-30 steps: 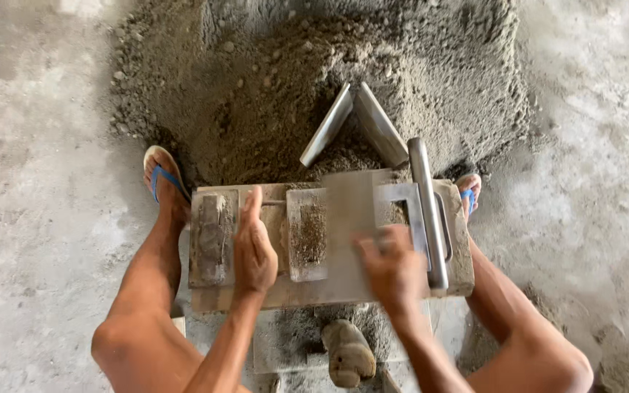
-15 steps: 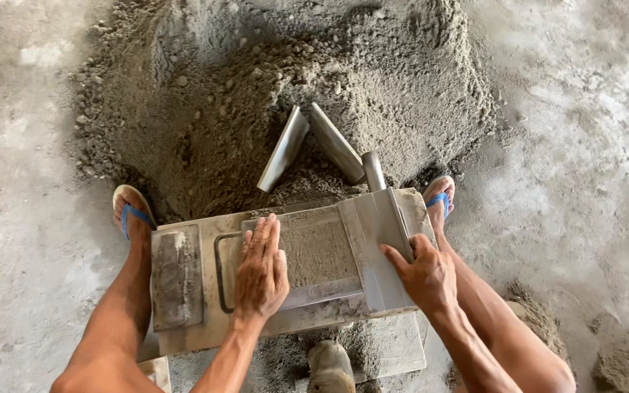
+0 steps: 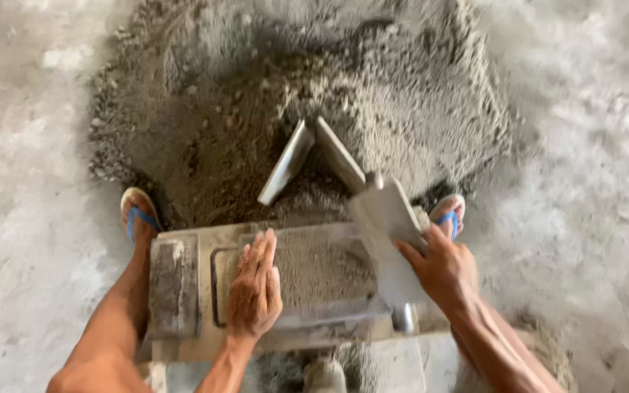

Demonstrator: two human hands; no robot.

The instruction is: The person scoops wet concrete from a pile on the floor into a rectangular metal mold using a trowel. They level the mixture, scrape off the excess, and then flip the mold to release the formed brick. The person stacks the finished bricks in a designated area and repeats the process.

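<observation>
Left hand (image 3: 255, 287) lies flat on sand-filled mould (image 3: 314, 273); right hand (image 3: 442, 269) grips tilted metal plate (image 3: 387, 233).

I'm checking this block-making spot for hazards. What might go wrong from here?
The left hand lies flat on the grey mix in the metal mould, while the right hand tilts a metal plate right beside it: fingers may get pinched. Both feet wear only open sandals beside the mould, so toes are exposed.

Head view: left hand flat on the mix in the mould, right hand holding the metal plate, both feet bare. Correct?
Not quite. The head view shows blue flip-flops on the feet, not bare feet. The rest stands: the left hand lies flat on the grey mix in the mould, and the right hand holds the metal plate.
</observation>
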